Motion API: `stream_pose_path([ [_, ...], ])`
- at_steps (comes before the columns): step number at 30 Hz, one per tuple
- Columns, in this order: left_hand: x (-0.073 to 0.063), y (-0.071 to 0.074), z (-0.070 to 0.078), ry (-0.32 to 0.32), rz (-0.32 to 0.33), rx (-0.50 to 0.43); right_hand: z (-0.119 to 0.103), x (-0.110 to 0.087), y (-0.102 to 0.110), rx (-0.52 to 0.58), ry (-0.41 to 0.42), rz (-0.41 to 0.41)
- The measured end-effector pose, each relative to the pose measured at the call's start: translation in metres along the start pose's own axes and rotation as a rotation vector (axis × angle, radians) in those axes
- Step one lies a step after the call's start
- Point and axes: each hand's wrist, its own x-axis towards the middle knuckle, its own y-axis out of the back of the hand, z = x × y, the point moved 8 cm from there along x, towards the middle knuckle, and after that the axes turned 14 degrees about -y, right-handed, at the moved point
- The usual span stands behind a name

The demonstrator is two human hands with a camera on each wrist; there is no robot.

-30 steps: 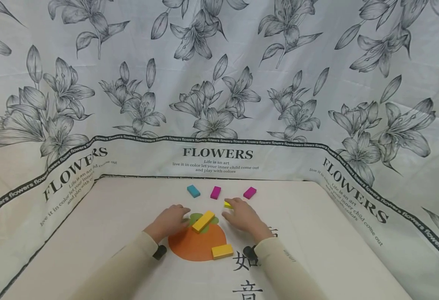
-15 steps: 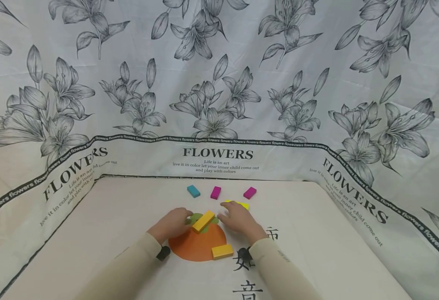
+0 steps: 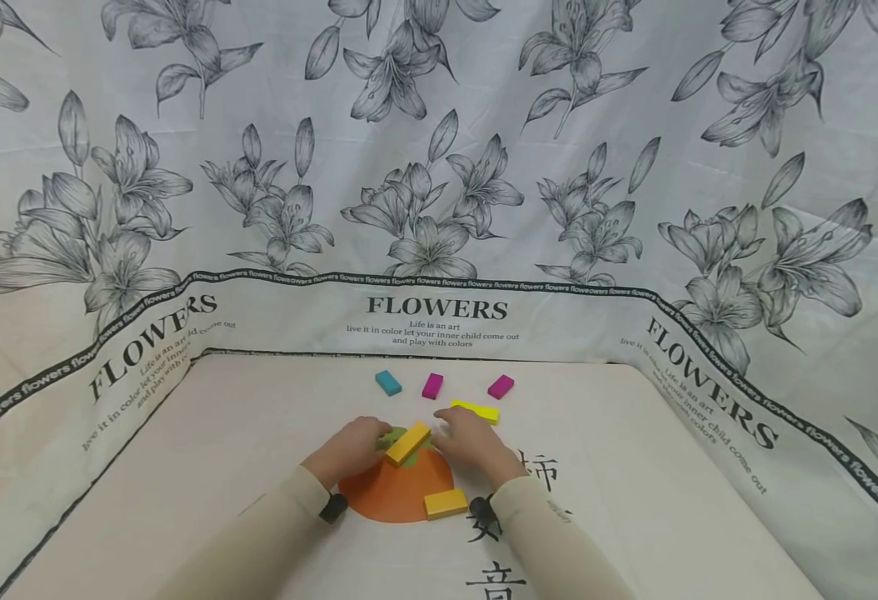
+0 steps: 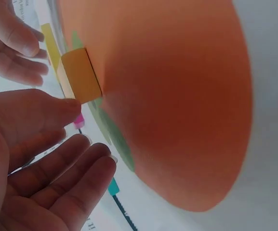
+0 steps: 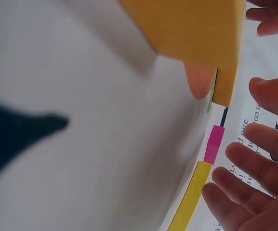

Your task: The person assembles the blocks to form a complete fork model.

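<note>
An orange-yellow block (image 3: 407, 443) lies aslant on the green leaves (image 3: 392, 435) of a printed orange fruit (image 3: 390, 493) in the head view. My left hand (image 3: 349, 448) is just left of that block, fingers loosely bent. In the left wrist view its thumb tip overlaps the block's corner; contact is hard to tell. On the block's other side is my right hand (image 3: 475, 437), fingers spread and relaxed, holding nothing. A bright yellow block (image 3: 484, 412) lies behind the right hand, partly covered by it. Another orange-yellow block (image 3: 445, 504) sits at the print's lower right edge.
Farther back on the pale cloth lie a blue block (image 3: 388, 382) and two magenta blocks, one in the middle (image 3: 432, 386) and one to the right (image 3: 501, 387). Black printed characters (image 3: 495, 582) run down the cloth. A flower-patterned curtain (image 3: 439, 208) encloses the back and sides.
The right hand has released the bright yellow block and moved left toward the slanted orange-yellow one. The left hand has shifted slightly right toward the same block. The blocks themselves stay in place.
</note>
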Motion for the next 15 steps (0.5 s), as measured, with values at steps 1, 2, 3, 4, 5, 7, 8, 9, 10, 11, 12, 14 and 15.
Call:
stream_pose_path([
  [1, 0.000, 0.000, 0.001, 0.000, 0.002, -0.003, 0.000, 0.000, -0.001, 0.001, -0.005, -0.006],
  [2, 0.000, -0.001, 0.001, 0.002, 0.002, -0.009, -0.001, 0.000, -0.002, 0.005, -0.008, -0.012],
  [3, 0.000, -0.001, 0.002, 0.003, 0.001, -0.017, -0.001, 0.000, -0.002, 0.005, -0.010, -0.019],
  [4, 0.000, -0.002, 0.003, 0.001, 0.001, -0.023, -0.002, 0.000, -0.003, 0.008, -0.009, -0.025],
  [5, 0.000, -0.002, 0.004, 0.000, 0.000, -0.027, -0.003, -0.001, -0.004, 0.010, -0.013, -0.030],
  [7, 0.000, -0.003, 0.005, 0.001, -0.002, -0.037, -0.005, -0.001, -0.005, 0.012, -0.005, -0.039],
  [8, 0.000, -0.004, 0.005, 0.000, -0.004, -0.039, -0.006, -0.002, -0.005, 0.016, -0.001, -0.045],
  [9, 0.001, -0.004, 0.005, -0.002, -0.004, -0.038, -0.007, -0.002, -0.006, 0.016, 0.003, -0.050],
  [10, 0.001, -0.005, 0.005, 0.000, -0.004, -0.037, -0.008, -0.002, -0.007, 0.022, 0.009, -0.054],
  [11, 0.002, -0.006, 0.004, 0.002, -0.006, -0.036, -0.009, -0.002, -0.007, 0.024, 0.011, -0.059],
  [12, 0.002, -0.006, 0.004, 0.004, -0.005, -0.036, -0.010, -0.002, -0.008, 0.027, 0.016, -0.064],
  [14, 0.003, -0.007, 0.004, 0.007, -0.006, -0.039, -0.012, -0.002, -0.009, 0.030, 0.019, -0.076],
  [15, 0.003, -0.008, 0.003, 0.010, -0.007, -0.043, -0.012, -0.001, -0.010, 0.030, 0.021, -0.080],
])
